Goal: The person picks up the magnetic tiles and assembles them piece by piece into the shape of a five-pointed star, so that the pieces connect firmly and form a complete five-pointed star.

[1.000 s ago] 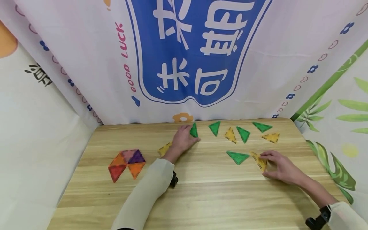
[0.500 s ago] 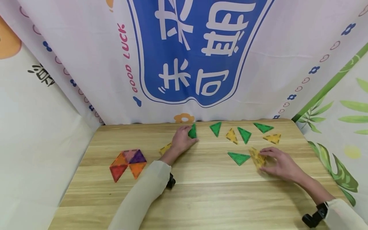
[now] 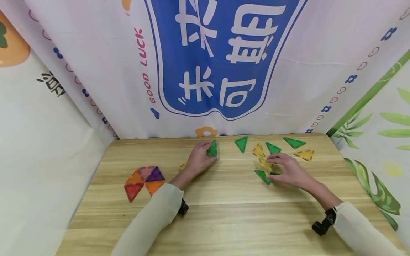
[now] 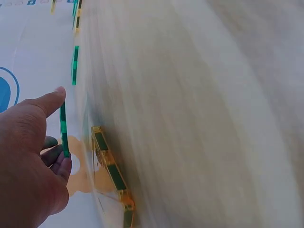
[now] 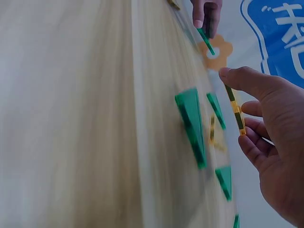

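Note:
My left hand [image 3: 199,159] pinches a green triangular magnetic tile [image 3: 212,149] near the table's back edge. In the left wrist view that green tile [image 4: 64,128] stands edge-on between thumb and fingertips. Further right, my right hand [image 3: 289,171] holds a yellow triangular tile [image 3: 265,165] by its edges, above the table. Seen from the right wrist, the yellow tile [image 5: 235,111] is between thumb and fingers. Below it lies a green triangle [image 3: 261,174], partly covered by tile and hand. Another yellow tile [image 3: 182,166] is mostly hidden behind my left wrist.
Several more triangles lie at the back right: green ones [image 3: 241,144] and yellow ones [image 3: 305,155]. On the left, red, orange, pink and purple tiles [image 3: 155,174] sit edge to edge. A printed cloth [image 3: 144,124] hangs behind the wooden table [image 3: 224,227].
My right hand has lifted the yellow tile and carried it left, over the green triangle. The left hand keeps its green tile and has shifted slightly left with it.

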### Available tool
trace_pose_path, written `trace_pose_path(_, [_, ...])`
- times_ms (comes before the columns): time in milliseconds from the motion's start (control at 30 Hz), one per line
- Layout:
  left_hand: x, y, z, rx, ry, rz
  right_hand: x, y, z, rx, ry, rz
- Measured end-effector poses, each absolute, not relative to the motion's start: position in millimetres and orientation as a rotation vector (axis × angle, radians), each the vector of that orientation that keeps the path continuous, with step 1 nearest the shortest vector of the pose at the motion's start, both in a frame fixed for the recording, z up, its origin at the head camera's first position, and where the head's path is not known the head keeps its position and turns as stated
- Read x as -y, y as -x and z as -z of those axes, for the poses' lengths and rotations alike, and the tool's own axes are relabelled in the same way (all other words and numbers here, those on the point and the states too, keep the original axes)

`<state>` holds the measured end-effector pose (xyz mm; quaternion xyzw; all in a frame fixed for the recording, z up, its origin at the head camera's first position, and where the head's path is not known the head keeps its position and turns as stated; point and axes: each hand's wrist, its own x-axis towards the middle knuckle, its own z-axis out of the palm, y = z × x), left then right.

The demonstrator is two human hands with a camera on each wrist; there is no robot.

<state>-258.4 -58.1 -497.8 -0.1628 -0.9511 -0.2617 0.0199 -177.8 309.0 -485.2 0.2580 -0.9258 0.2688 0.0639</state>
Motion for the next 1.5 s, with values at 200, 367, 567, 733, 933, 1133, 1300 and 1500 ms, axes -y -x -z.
trace_pose_path(200, [62.9, 248.9, 497.0, 2.943, 0.527, 0.827, -280.7, 197.7, 487.0, 2.813, -0.823, -0.878])
trace_pose_path(367, [67.4, 240.8, 499.2, 2.942, 0.57, 0.859, -254.4, 211.8, 490.7, 2.799, -0.853, -0.919])
trace_pose_path(567, [68.9, 234.2, 502.4, 2.925, 0.624, 0.867, -225.6, 225.2, 500.2, 2.812, -0.854, -0.946])
trace_pose_path(733, [67.1, 231.9, 504.2, 2.94, 0.632, 0.819, -204.8, 233.1, 505.0, 2.858, -0.821, -0.957])
trace_pose_path(933, [65.0, 230.4, 506.4, 2.984, 0.626, 0.774, -190.7, 239.4, 511.9, 2.884, -0.808, -0.957])
trace_pose_path(1133, [64.6, 227.8, 507.1, 3.01, 0.656, 0.722, -181.8, 244.5, 516.3, 2.856, -0.872, -0.934])
trace_pose_path(1300, [65.9, 226.5, 506.7, 3.005, 0.687, 0.675, -174.7, 244.1, 516.3, 2.858, -0.89, -0.924])
trace_pose_path(1500, [68.1, 226.8, 506.6, 2.985, 0.738, 0.646, -168.0, 242.0, 516.4, 2.873, -0.892, -0.918])
